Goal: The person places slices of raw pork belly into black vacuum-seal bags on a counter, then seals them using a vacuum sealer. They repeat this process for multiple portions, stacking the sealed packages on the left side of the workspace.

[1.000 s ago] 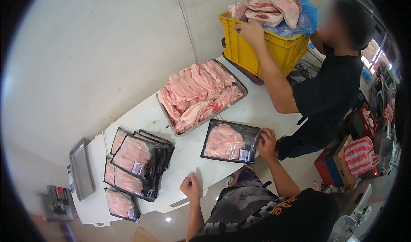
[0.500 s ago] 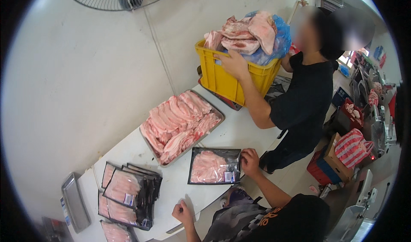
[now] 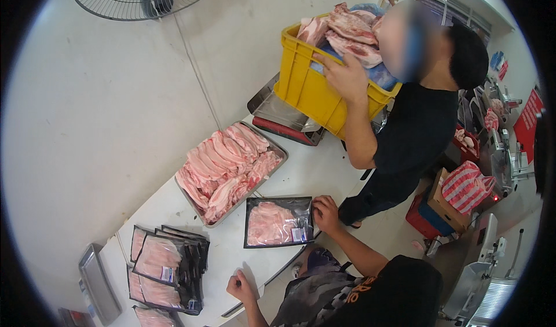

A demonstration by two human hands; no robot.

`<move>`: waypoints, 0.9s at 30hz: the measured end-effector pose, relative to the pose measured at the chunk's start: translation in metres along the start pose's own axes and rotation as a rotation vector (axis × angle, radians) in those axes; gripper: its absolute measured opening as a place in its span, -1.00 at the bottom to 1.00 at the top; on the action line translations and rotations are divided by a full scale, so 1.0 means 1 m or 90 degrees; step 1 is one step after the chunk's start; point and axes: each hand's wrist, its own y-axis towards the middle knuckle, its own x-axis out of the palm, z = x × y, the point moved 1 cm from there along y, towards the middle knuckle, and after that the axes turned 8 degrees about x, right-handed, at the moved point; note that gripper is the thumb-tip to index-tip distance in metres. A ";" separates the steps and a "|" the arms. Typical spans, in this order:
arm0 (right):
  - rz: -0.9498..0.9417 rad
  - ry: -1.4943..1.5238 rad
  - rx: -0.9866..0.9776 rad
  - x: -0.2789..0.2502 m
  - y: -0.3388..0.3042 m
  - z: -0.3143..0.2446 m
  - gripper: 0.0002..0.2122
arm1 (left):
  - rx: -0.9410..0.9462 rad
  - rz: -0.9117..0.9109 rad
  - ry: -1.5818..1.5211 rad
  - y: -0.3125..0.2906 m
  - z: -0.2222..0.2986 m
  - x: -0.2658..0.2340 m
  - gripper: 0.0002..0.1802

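My right hand (image 3: 326, 214) rests on the right edge of a black vacuum pack of sliced pink meat (image 3: 277, 223), its fingers curled over the pack's corner. The pack lies flat on the white table (image 3: 324, 171). At the table's near edge my left hand (image 3: 240, 286) sits curled, with nothing seen in it. Beyond the pack stands a metal tray (image 3: 279, 149) heaped with raw meat slices (image 3: 223, 171).
A co-worker in black (image 3: 417, 136) stands at the right with a hand (image 3: 347, 78) on a yellow crate (image 3: 315, 92) piled with meat slabs. Several filled black packs (image 3: 165, 266) are stacked at the left beside a metal tray (image 3: 95, 283). Boxes and machines crowd the floor at the right.
The view has swung, so everything sits lower and further right. My hands stay on the pack and the table edge. The co-worker's hand stays on the yellow crate.
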 end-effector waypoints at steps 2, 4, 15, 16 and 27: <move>-0.003 0.009 -0.019 0.001 -0.001 0.003 -0.84 | 0.012 -0.005 -0.013 0.002 0.002 0.001 -0.52; -0.016 0.012 -0.041 0.000 -0.002 0.006 -0.83 | 0.012 -0.010 -0.011 0.002 0.004 -0.002 -0.53; -0.164 0.437 0.469 0.010 0.109 0.063 -0.64 | -0.007 0.001 -0.014 0.004 0.003 0.005 -0.48; -0.187 0.471 0.519 0.011 0.139 0.062 -0.54 | -0.009 0.000 -0.012 0.004 0.002 0.002 -0.46; -0.152 0.523 0.425 0.034 0.269 0.112 -0.54 | -0.015 0.043 0.005 0.004 0.000 0.014 -0.55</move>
